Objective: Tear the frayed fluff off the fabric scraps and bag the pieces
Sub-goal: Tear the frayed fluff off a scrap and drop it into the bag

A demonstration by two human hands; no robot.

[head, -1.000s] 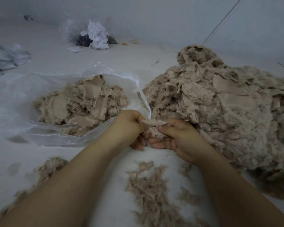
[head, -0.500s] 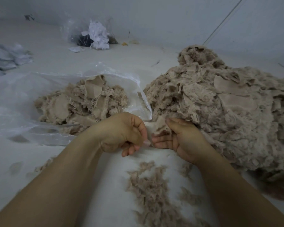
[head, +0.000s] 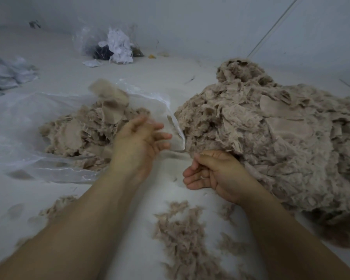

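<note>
A blurred beige fabric scrap [head: 110, 93] is in the air above the clear plastic bag [head: 18, 122], which holds a heap of beige pieces [head: 79, 134]. My left hand [head: 141, 138] hovers at the bag's mouth with fingers spread and nothing in it. My right hand [head: 214, 172] lies palm up at the foot of the big pile of frayed beige scraps [head: 271, 138], its fingers curled; a thin bit of fluff may be in them, I cannot tell. Torn fluff [head: 182, 235] lies on the white surface between my forearms.
A second clear bag [head: 113, 45] with white and dark scraps stands at the back by the wall. Pale grey cloth [head: 6, 71] lies at the far left. More fluff [head: 57, 205] lies under my left forearm. A wall runs behind the big pile.
My hands have parted. The left hand swung up to the bag and let go of the scrap, which now flies over the bag. The right hand stayed near the pile.
</note>
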